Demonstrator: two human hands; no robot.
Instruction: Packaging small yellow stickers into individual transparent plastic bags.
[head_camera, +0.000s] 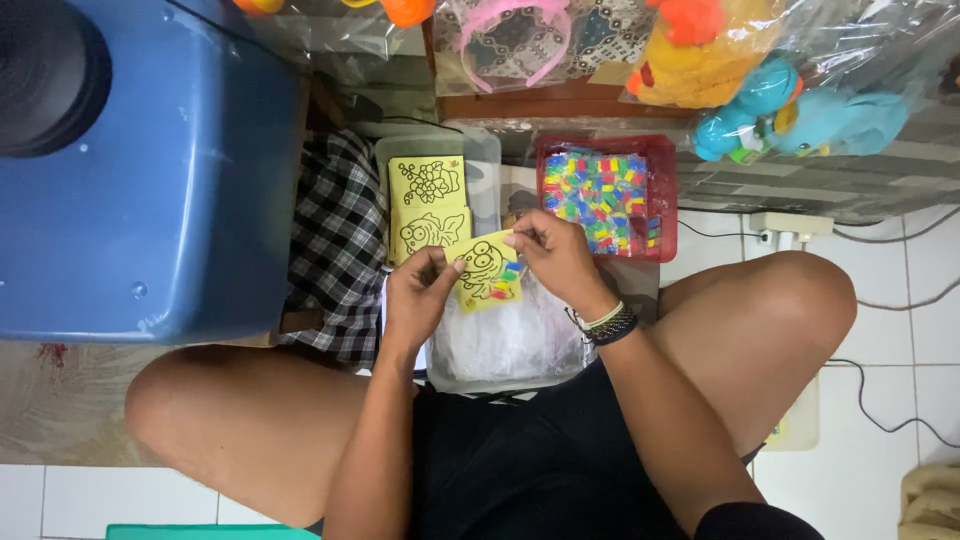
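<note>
A blue bin (150, 170) stood at the left. A red basket (665, 190) of coloured packets was kept within reach. A yellow card (487, 270) was pinched over a clear tub (510, 350) by the left hand (418, 295) and right hand (555, 255), tilted for viewing.

The big blue plastic tub (150, 170) is cut off by the left and top edges; the small multicoloured pieces in the red plastic basket (662, 190) are too small to tell apart.

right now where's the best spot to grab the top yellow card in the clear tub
Probably its upper edge, from above: the top yellow card lies flat in the clear tub, its lower edge overlapped by the next card. Both hands are busy.
</note>
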